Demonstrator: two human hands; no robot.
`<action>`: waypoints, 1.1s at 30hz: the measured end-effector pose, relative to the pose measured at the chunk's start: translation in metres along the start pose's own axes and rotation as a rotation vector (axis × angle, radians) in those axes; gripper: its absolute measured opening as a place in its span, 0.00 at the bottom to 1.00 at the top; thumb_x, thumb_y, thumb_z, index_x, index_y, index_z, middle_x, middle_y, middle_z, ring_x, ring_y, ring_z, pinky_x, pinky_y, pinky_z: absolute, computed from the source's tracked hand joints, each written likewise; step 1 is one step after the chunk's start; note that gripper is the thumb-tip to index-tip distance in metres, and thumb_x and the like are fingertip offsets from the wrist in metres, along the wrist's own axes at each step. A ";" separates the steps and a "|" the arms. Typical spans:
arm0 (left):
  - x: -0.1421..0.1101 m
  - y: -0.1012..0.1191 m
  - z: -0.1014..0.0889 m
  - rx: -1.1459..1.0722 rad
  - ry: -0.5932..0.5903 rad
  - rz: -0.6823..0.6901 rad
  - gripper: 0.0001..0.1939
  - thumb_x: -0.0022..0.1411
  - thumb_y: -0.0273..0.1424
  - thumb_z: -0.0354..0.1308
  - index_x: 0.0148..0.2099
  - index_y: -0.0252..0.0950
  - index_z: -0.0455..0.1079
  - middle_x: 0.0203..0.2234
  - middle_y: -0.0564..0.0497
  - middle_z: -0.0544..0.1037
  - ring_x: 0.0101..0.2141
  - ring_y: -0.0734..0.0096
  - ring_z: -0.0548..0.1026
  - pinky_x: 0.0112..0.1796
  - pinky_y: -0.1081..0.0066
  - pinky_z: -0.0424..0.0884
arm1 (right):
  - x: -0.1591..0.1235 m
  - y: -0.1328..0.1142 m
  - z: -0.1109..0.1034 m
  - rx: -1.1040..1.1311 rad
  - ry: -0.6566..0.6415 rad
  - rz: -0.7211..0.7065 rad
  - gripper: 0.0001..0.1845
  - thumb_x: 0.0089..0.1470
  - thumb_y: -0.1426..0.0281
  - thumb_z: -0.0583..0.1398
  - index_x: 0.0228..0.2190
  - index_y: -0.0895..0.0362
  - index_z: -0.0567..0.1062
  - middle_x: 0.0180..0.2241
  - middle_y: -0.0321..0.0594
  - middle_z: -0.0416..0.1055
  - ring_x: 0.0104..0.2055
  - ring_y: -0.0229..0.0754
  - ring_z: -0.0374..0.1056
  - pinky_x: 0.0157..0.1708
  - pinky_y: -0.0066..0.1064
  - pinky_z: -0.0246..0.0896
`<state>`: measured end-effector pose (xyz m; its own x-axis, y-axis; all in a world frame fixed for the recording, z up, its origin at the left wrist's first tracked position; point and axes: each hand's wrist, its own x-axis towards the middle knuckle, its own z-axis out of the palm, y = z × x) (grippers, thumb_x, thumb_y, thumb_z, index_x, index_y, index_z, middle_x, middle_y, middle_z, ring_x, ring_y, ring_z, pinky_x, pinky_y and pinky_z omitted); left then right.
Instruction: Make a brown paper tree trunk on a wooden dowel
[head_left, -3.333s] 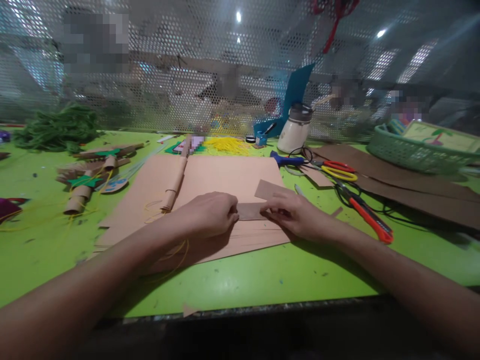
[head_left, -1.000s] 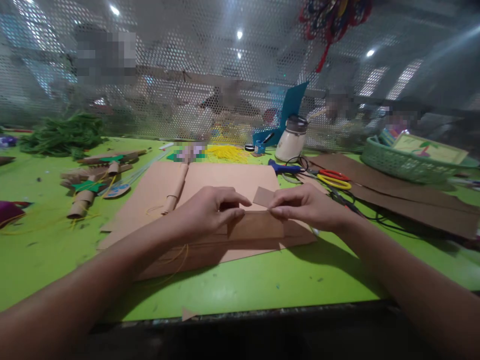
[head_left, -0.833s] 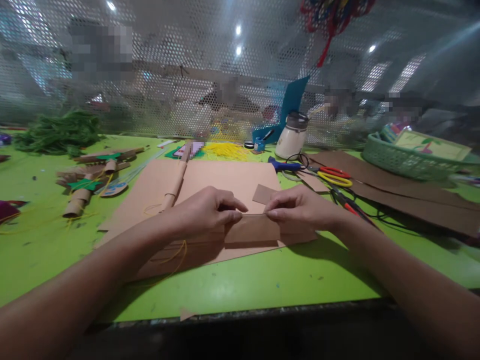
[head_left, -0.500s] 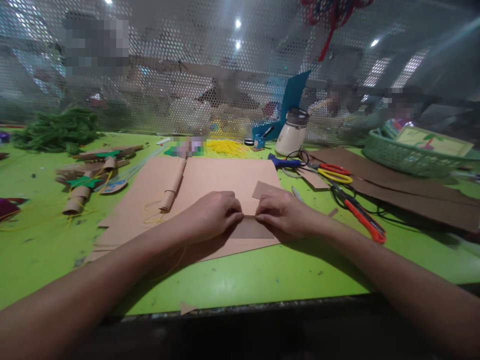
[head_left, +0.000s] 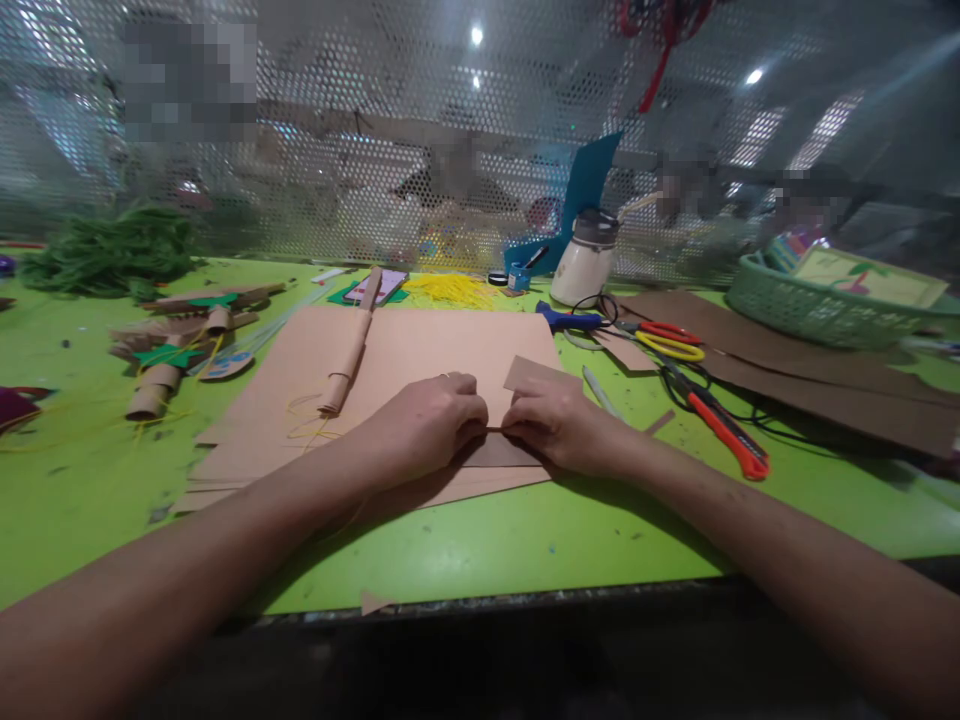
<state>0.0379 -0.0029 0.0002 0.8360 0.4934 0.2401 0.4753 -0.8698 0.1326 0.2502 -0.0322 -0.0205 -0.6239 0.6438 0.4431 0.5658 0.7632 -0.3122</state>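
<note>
My left hand (head_left: 427,425) and my right hand (head_left: 559,425) meet at the middle of the green table (head_left: 480,555), both pinched on a small brown cardboard piece (head_left: 499,452) pressed flat onto a stack of tan paper sheets (head_left: 420,350). Their fingertips nearly touch over its top edge. Another small brown card (head_left: 536,372) lies just beyond my right hand. A rolled paper tube (head_left: 346,360) rests on the sheets to the left.
To the right lie an orange utility knife (head_left: 724,432), scissors (head_left: 667,340), a blue glue gun (head_left: 566,320), a white jar (head_left: 589,265), brown sheets (head_left: 810,375) and a green basket (head_left: 817,310). Cardboard rolls (head_left: 161,370) and green yarn (head_left: 105,255) sit left. A perforated screen stands behind.
The brown piece, held up off the sheets a second ago, is now pressed down flat. Both hands have lowered and drawn closer together.
</note>
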 end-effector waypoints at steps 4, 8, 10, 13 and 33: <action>-0.001 0.006 -0.003 0.051 0.008 0.045 0.12 0.63 0.24 0.50 0.29 0.33 0.71 0.26 0.49 0.70 0.27 0.73 0.67 0.30 0.73 0.63 | -0.001 0.000 -0.001 -0.038 -0.048 0.023 0.10 0.58 0.80 0.55 0.30 0.61 0.76 0.31 0.43 0.70 0.33 0.39 0.64 0.31 0.29 0.58; -0.002 0.008 -0.004 0.087 0.007 0.050 0.11 0.61 0.23 0.50 0.28 0.33 0.70 0.25 0.50 0.69 0.27 0.73 0.66 0.30 0.73 0.62 | -0.005 0.000 -0.002 -0.114 -0.071 0.037 0.11 0.59 0.79 0.54 0.29 0.61 0.75 0.31 0.43 0.69 0.32 0.39 0.62 0.31 0.30 0.57; -0.003 0.005 -0.003 0.070 -0.001 0.046 0.10 0.60 0.22 0.51 0.28 0.34 0.70 0.25 0.50 0.70 0.27 0.73 0.67 0.30 0.73 0.63 | -0.007 0.001 -0.002 -0.135 -0.068 0.039 0.10 0.59 0.79 0.54 0.29 0.61 0.75 0.30 0.43 0.68 0.32 0.39 0.62 0.31 0.30 0.56; -0.004 0.000 -0.002 0.030 0.001 0.050 0.09 0.60 0.22 0.52 0.29 0.34 0.70 0.26 0.51 0.70 0.26 0.74 0.66 0.29 0.74 0.63 | -0.010 0.003 -0.003 -0.135 -0.065 0.048 0.10 0.59 0.79 0.54 0.29 0.61 0.74 0.30 0.42 0.68 0.32 0.39 0.62 0.31 0.30 0.55; -0.015 0.001 -0.004 0.061 0.005 0.035 0.09 0.65 0.25 0.48 0.32 0.35 0.67 0.28 0.51 0.67 0.27 0.72 0.65 0.30 0.71 0.60 | -0.027 0.000 -0.009 -0.325 -0.122 -0.050 0.09 0.57 0.81 0.54 0.30 0.61 0.72 0.32 0.46 0.66 0.36 0.44 0.58 0.34 0.34 0.56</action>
<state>0.0247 -0.0115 0.0010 0.8509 0.4628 0.2484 0.4620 -0.8845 0.0653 0.2714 -0.0501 -0.0251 -0.7038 0.6231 0.3412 0.6628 0.7488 -0.0003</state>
